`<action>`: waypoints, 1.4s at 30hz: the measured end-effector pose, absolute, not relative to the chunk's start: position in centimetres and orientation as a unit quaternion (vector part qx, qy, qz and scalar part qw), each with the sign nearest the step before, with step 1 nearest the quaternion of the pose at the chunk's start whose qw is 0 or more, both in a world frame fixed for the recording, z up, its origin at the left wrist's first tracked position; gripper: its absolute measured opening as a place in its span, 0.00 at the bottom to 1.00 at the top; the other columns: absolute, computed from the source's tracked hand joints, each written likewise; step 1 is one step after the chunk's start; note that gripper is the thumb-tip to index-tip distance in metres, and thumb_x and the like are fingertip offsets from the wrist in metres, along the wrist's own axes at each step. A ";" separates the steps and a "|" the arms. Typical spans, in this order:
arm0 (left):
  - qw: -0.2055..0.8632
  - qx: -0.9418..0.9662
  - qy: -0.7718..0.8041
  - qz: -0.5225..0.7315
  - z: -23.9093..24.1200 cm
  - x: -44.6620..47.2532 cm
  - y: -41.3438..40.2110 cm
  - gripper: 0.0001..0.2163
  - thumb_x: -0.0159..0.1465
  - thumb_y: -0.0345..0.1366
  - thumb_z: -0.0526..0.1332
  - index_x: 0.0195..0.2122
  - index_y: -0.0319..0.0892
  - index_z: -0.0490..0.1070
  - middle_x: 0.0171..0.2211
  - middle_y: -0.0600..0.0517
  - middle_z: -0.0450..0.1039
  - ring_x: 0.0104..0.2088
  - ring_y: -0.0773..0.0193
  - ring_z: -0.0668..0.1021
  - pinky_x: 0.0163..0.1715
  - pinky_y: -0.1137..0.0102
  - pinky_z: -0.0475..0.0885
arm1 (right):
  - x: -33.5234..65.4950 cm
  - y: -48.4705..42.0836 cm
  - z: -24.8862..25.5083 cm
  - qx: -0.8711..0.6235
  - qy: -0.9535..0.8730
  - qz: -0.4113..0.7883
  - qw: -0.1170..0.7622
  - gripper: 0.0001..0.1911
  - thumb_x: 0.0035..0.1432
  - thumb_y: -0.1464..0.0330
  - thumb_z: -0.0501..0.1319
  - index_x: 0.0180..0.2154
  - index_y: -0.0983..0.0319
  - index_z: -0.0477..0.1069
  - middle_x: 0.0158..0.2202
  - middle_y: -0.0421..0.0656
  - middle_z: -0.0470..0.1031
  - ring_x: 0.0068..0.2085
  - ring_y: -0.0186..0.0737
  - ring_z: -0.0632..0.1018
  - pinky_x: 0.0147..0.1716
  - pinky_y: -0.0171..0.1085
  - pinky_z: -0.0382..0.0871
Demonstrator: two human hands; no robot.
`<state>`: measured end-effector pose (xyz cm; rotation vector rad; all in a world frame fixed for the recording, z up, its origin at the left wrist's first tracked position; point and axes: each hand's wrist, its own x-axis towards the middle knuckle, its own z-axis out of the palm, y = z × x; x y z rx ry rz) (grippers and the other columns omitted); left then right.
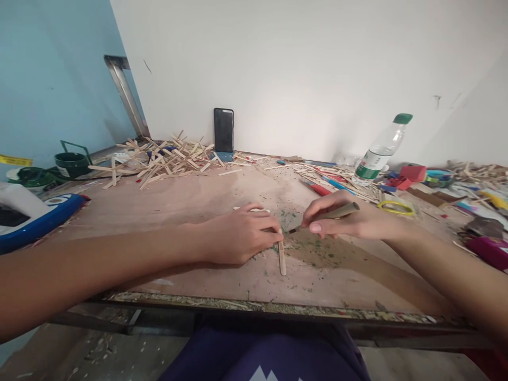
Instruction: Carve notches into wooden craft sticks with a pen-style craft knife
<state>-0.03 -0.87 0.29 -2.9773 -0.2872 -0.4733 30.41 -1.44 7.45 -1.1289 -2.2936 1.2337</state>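
My left hand (242, 233) rests on the wooden tabletop (190, 206), fingers curled and pinched on the top end of a flat wooden craft stick (282, 258) that lies pointing toward me. My right hand (345, 219) is closed around a brown pen-like tool (333, 213), whose dark tip points down-left at the stick's upper end, close to my left fingertips. A second pale stick (254, 209) shows just behind my left knuckles. Green specks dot the board around the stick.
A heap of wooden sticks (166, 156) lies at the back left, with a black phone (223, 129) leaning on the wall. A plastic bottle (381, 148), coloured tools and scraps crowd the right. Green pots (71, 163) and a blue-white object (35, 217) sit left.
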 end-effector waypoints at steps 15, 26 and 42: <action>0.071 -0.980 -0.073 -0.172 -0.3 -0.1 -0.6 0.17 0.83 0.32 0.54 0.62 0.39 0.81 0.63 0.41 0.84 0.59 0.50 0.86 0.64 0.56 0.75 | 31.2 -0.7 7.0 -0.332 -0.819 0.443 0.152 0.39 0.72 0.36 0.65 0.53 0.65 0.89 0.36 0.50 0.89 0.31 0.39 0.84 0.29 0.35 0.78; 0.065 -0.980 -0.075 -0.172 -0.3 -0.2 -0.6 0.16 0.82 0.32 0.56 0.63 0.41 0.81 0.63 0.42 0.84 0.60 0.51 0.86 0.66 0.56 0.75 | 31.6 0.0 6.5 -0.347 -0.783 0.489 0.165 0.42 0.72 0.34 0.63 0.52 0.67 0.90 0.36 0.54 0.91 0.28 0.43 0.85 0.26 0.37 0.77; 0.088 -0.979 -0.075 -0.168 -0.4 -0.2 -0.6 0.18 0.85 0.34 0.51 0.63 0.39 0.80 0.64 0.43 0.84 0.58 0.52 0.86 0.62 0.56 0.74 | 30.7 -1.3 8.4 -0.430 -0.810 0.336 0.213 0.33 0.69 0.38 0.68 0.32 0.61 0.85 0.18 0.38 0.71 0.20 0.32 0.65 0.21 0.38 0.54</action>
